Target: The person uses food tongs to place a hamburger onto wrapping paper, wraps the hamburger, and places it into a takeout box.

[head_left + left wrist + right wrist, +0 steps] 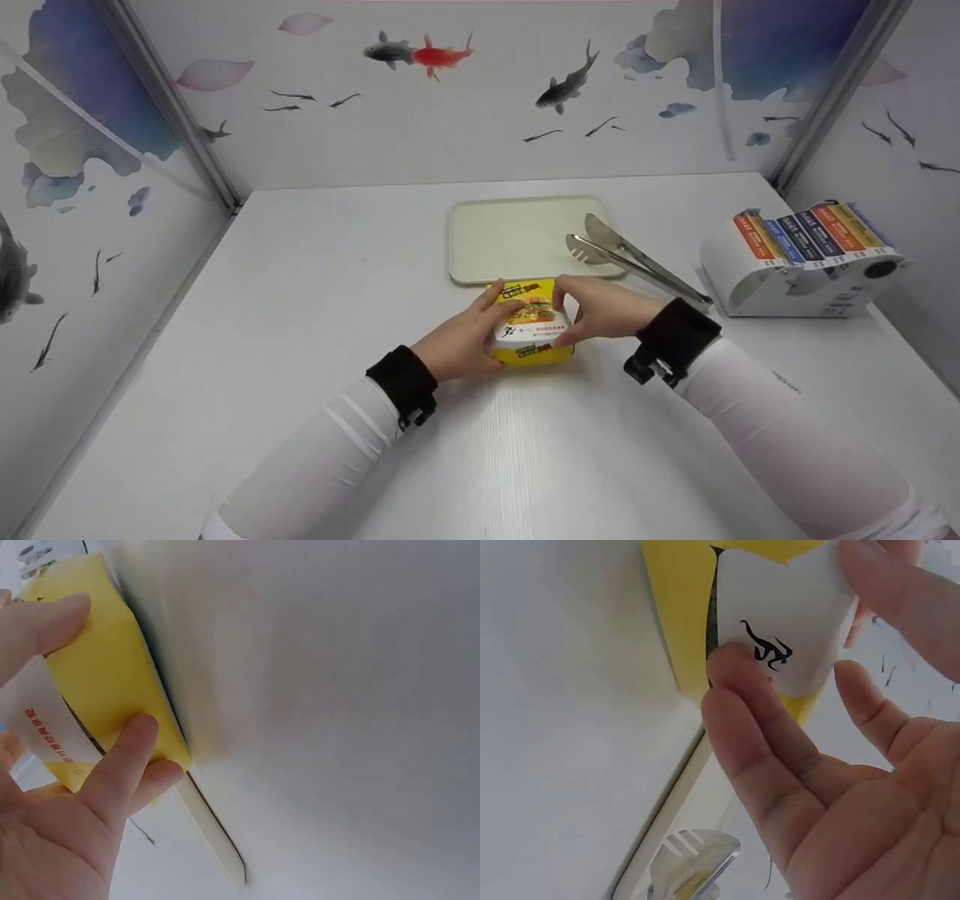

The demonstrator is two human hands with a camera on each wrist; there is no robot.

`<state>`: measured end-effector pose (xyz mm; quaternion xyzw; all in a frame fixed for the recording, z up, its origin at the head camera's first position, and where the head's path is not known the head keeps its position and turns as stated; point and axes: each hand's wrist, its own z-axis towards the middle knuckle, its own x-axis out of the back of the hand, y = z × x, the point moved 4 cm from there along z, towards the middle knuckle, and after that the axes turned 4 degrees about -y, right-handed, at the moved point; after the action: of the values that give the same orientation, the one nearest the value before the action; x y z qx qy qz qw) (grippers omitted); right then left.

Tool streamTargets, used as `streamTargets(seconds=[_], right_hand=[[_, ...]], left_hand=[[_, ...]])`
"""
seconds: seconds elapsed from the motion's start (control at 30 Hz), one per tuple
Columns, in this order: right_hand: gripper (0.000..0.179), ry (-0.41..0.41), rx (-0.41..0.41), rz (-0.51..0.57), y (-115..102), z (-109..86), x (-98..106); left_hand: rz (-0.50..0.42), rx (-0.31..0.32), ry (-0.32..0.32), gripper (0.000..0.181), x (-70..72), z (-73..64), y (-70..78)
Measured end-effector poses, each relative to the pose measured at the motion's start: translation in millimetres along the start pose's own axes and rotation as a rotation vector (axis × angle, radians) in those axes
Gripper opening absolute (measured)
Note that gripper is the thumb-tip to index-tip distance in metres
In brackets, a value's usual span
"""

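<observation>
A yellow and white burger box with a burger picture on its lid sits on the table in the middle of the head view. My left hand holds its left side, fingers reaching over the top and the thumb low at the front. From the right, my right hand grips the box, its thumb at the front and index finger near the back corner. Narrow dark gaps show between the lid and the yellow sides in the left wrist view, and beside the white flap in the right wrist view. Its contents are hidden.
Just behind the box lies a cream tray. Metal tongs rest with their tips over its right edge. At the right stands a white holder with several coloured small packs. Printed panels enclose the table.
</observation>
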<state>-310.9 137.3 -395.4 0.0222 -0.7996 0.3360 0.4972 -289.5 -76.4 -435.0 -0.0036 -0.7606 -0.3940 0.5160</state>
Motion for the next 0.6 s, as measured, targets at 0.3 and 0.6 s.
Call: streamTargets(seconds=[0.3, 0.6], right_hand=[[0.046, 0.024, 0.000, -0.009, 3.7, 0.1, -3.6], [0.047, 0.057, 0.005, -0.040, 0.4, -4.5, -0.7]], left_hand=[[-0.011, 0.046, -0.031, 0.100, 4.4, 0.4, 3.2], [0.011, 0.043, 0.001, 0.097, 6.9, -0.3, 7.3]])
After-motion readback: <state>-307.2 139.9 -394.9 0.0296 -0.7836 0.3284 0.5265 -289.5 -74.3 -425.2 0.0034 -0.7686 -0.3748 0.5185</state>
